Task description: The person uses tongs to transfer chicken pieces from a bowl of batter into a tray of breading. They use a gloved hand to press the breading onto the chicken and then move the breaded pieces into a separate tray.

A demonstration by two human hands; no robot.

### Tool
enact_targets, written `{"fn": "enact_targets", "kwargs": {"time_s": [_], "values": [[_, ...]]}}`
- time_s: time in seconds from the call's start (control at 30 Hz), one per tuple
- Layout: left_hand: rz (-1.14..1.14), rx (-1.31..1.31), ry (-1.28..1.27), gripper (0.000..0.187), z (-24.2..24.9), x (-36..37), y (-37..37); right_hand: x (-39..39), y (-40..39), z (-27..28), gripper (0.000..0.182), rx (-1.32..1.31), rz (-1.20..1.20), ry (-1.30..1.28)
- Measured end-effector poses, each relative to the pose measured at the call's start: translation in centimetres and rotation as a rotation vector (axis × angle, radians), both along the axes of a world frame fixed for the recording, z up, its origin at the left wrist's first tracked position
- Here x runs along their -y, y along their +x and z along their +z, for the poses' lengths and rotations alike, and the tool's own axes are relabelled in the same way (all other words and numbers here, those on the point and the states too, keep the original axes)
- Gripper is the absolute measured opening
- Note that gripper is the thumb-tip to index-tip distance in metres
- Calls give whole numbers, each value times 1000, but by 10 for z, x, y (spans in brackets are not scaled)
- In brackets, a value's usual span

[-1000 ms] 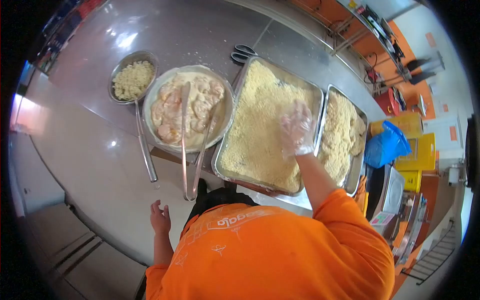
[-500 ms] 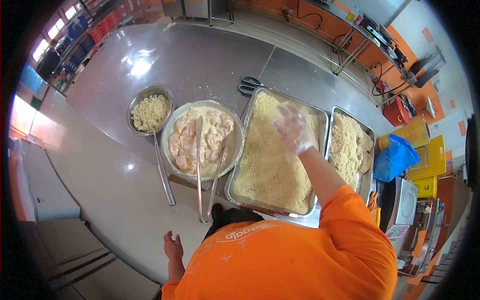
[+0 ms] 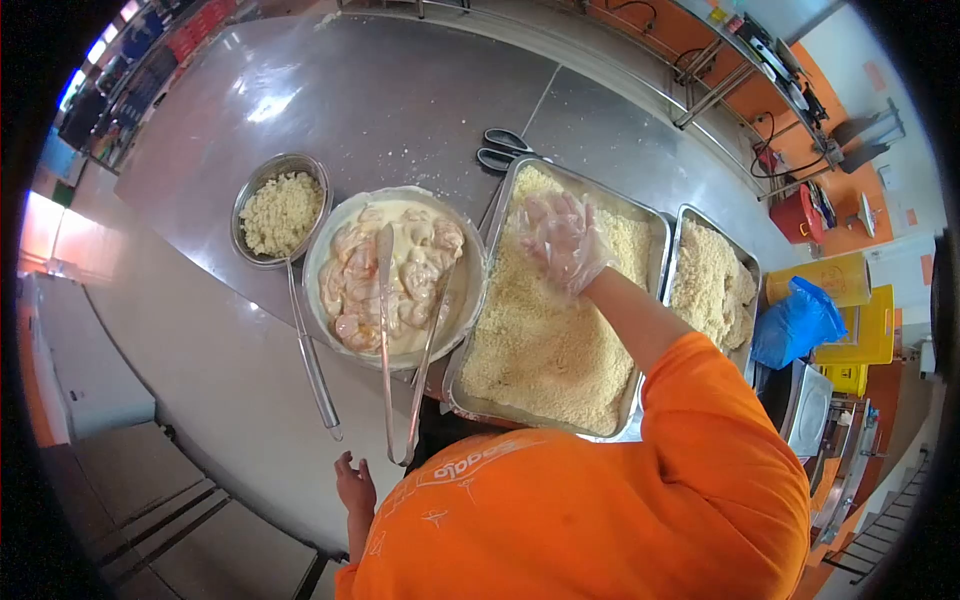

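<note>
My right hand (image 3: 560, 238), in a clear plastic glove, lies spread over the upper part of a metal tray (image 3: 655, 290) filled with pale crumbs (image 3: 545, 340). Nothing shows in its fingers. My left hand (image 3: 355, 484) is bare and hangs away from the table edge with its fingers apart. Left of the tray stands a bowl (image 3: 318, 250) of raw meat pieces (image 3: 365, 270) in creamy batter, with metal tongs (image 3: 386, 340) resting in it. Farther left is a strainer (image 3: 322, 195) with more crumbs. A second tray (image 3: 685, 225) on the right holds crumb-covered pieces (image 3: 705, 285).
Black-handled scissors (image 3: 503, 148) lie just beyond the crumb tray on the metal table (image 3: 390, 90). At the right are a blue plastic bag (image 3: 797, 325), a yellow container (image 3: 820, 280), yellow bins (image 3: 870, 325) and a red bucket (image 3: 796, 215).
My right hand has moved left over the crumb tray and is less blurred. My left hand is still low beside my body. The view has shifted slightly.
</note>
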State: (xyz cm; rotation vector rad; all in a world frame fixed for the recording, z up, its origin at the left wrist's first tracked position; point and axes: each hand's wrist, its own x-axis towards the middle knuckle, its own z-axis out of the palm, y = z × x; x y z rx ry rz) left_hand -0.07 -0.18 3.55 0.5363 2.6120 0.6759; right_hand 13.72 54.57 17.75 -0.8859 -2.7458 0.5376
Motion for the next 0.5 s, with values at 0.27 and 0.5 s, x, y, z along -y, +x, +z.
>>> {"fn": "enact_targets", "kwargs": {"time_s": [0.27,0.5], "values": [[22,28,-141,34,18,8,6,-11,-15,46,49,763,26,221],[15,7,-125,34,25,-12,11,-26,1,-13,49,-292,-129,-727]]}}
